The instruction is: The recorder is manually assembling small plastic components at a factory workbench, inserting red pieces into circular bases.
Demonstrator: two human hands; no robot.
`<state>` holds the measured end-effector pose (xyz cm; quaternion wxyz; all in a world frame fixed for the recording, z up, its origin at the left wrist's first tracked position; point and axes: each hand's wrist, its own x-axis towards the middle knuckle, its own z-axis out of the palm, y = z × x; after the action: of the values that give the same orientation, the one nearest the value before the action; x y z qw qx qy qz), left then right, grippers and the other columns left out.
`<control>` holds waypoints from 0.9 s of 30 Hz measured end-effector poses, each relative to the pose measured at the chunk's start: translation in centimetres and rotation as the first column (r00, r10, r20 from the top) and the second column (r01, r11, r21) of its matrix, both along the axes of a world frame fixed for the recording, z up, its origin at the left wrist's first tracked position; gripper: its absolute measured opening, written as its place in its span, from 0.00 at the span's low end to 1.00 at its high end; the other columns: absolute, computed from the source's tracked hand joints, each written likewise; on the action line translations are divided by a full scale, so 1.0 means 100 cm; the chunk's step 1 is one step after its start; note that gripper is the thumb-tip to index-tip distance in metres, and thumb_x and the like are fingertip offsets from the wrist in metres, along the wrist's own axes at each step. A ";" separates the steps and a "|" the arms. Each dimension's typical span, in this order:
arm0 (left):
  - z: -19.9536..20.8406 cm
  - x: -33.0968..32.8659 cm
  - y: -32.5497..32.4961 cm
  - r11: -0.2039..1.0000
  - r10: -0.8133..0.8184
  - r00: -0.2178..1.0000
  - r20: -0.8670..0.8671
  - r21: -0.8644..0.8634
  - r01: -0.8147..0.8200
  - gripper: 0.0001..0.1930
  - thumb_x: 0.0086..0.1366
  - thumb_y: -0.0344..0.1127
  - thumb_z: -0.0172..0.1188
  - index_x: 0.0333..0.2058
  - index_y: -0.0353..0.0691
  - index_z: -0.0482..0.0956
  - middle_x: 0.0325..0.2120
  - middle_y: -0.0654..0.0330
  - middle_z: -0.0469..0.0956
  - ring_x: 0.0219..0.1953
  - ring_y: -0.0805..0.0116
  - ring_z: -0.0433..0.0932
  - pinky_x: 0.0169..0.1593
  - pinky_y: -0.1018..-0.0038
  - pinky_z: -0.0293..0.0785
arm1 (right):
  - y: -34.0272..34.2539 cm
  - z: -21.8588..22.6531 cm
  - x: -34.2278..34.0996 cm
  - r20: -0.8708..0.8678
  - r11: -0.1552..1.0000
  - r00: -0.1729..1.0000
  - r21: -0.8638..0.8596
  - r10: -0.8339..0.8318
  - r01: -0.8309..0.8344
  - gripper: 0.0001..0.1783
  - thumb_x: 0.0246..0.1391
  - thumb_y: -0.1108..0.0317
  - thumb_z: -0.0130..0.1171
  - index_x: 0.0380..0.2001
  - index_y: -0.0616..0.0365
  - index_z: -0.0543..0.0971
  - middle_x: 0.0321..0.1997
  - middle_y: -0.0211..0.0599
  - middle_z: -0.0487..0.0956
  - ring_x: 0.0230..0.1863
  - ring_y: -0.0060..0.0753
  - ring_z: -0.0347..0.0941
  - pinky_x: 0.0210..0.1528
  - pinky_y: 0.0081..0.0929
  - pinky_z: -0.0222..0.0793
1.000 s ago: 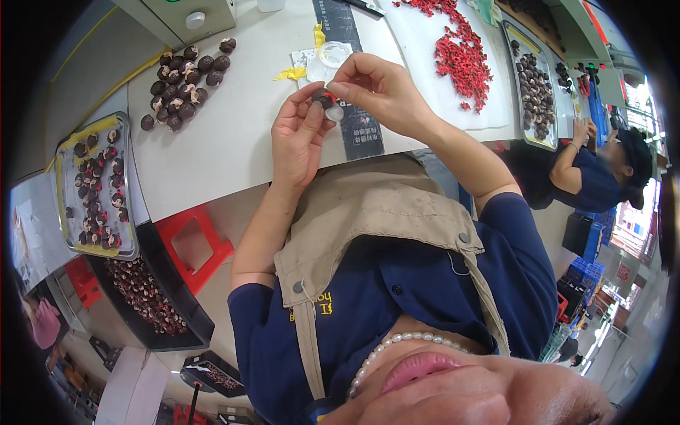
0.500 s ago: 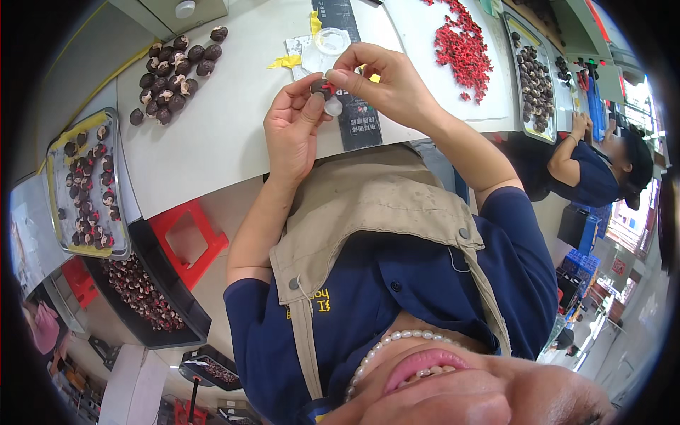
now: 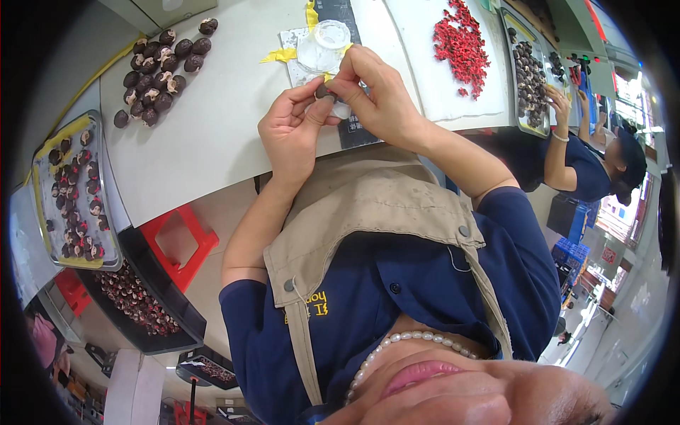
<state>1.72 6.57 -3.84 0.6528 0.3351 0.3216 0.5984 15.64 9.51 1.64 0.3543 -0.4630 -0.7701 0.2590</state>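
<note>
Between my two hands is a small dark brown rounded piece, like a doll's head. My left hand pinches it between thumb and fingers from the left. From the right, the thumb and fingertips of my right hand press against the same piece. A whitish translucent bit shows just below the fingertips; what it belongs to is unclear. Just beyond my hands, a clear round tub stands on a white pad with yellow tape. To the left lies a cluster of similar brown heads, several with pale faces.
Small red pieces lie heaped on a white sheet at right. A tray of heads with red parts stands at far left, above a black bin and beside a red stool. A co-worker reaches over another tray.
My hands stay together, with the right fingers slightly lower on the piece. The red part seen on it earlier is now hidden. The co-worker's hand has moved over the right tray.
</note>
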 end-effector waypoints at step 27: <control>0.016 0.029 -0.011 0.855 -0.455 0.809 0.373 -0.072 0.514 0.24 0.63 0.44 0.55 0.49 0.31 0.67 0.38 0.51 0.75 0.44 0.63 0.74 0.49 0.69 0.70 | -0.039 -0.009 0.053 -0.150 0.983 0.989 0.177 -0.014 0.040 0.24 0.30 0.68 0.72 0.37 0.52 0.76 0.45 0.34 0.71 0.53 0.41 0.61 0.53 0.34 0.62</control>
<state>4.63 5.48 -2.21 0.8558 0.2399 0.1563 0.4308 20.90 5.65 0.73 0.4542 -0.4190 -0.7556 0.2171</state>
